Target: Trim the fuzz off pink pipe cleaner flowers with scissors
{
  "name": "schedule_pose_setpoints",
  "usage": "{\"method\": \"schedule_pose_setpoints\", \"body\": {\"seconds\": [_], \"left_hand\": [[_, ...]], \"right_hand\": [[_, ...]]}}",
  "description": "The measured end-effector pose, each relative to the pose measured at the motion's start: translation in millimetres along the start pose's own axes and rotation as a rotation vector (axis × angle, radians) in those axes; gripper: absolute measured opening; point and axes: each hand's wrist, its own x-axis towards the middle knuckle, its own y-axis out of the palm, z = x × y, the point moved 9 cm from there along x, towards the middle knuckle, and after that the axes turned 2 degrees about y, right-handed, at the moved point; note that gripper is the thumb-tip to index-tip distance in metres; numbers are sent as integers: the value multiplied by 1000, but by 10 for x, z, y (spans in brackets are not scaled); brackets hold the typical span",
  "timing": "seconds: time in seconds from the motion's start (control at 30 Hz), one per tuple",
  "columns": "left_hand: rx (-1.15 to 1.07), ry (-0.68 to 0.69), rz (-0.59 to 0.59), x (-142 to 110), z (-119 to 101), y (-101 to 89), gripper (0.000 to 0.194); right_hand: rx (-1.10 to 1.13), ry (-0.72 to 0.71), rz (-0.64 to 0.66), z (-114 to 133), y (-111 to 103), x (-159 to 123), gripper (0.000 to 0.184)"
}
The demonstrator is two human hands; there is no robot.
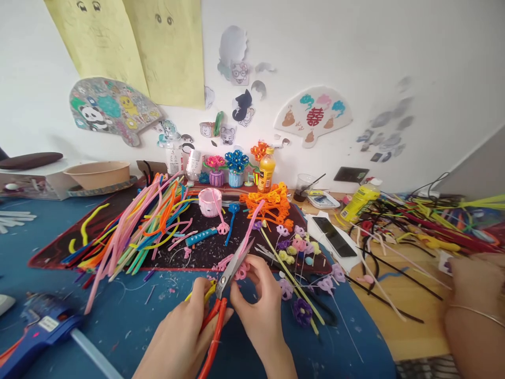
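Note:
My left hand (pixel 182 330) is closed on a pair of scissors with red handles (pixel 215 337). Their metal blades (pixel 233 269) point up and away, beside the pink piece in my other hand. A yellow piece (pixel 210 290) shows at my left fingertips; its kind is unclear. Between thumb and fingers, my right hand (pixel 258 300) pinches a looped pink pipe cleaner (pixel 242 271). Behind the blades, a long pink strand (pixel 253 223) slants upward; whether it joins the looped piece is hard to see.
Colourful pipe cleaners (pixel 132 221) lie in a bundle at left, near a blue glue gun (pixel 43 331). Small pipe-cleaner flowers (pixel 302 311) spread to the right. A pink cup (pixel 210 202) and a juice bottle (pixel 266 171) stand behind. Another person's hand (pixel 475 284) is at far right.

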Motion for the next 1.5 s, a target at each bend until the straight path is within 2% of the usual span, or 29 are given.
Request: {"method": "schedule_pose_setpoints", "body": {"seconds": [0.1,0.13,0.23,0.43,0.63,0.87,1.07,1.33,1.5], "left_hand": [[40,10,-6,-4,11,-36,23],[50,21,0,-9,12,-43,23],[70,46,35,-28,26,-48,24],[71,81,102,-77,51,-49,26],[143,103,82,-99,61,-82,29],[188,110,39,-116,-30,-137,31],[198,47,46,-96,-56,-117,24],[278,30,62,-58,-88,-102,25],[314,79,56,-78,-162,-147,25]], "right_hand": [[109,6,25,22,-48,43,24],[132,24,19,9,-76,68,18],[143,104,-5,-59,-146,159,16],[174,182,165,-62,-75,273,14],[127,175,236,-28,-65,316,11],[175,211,233,43,-3,273,13],[191,290,193,-61,-6,228,16],[225,301,182,-153,-22,239,14],[192,255,202,-84,-32,279,12]]}}
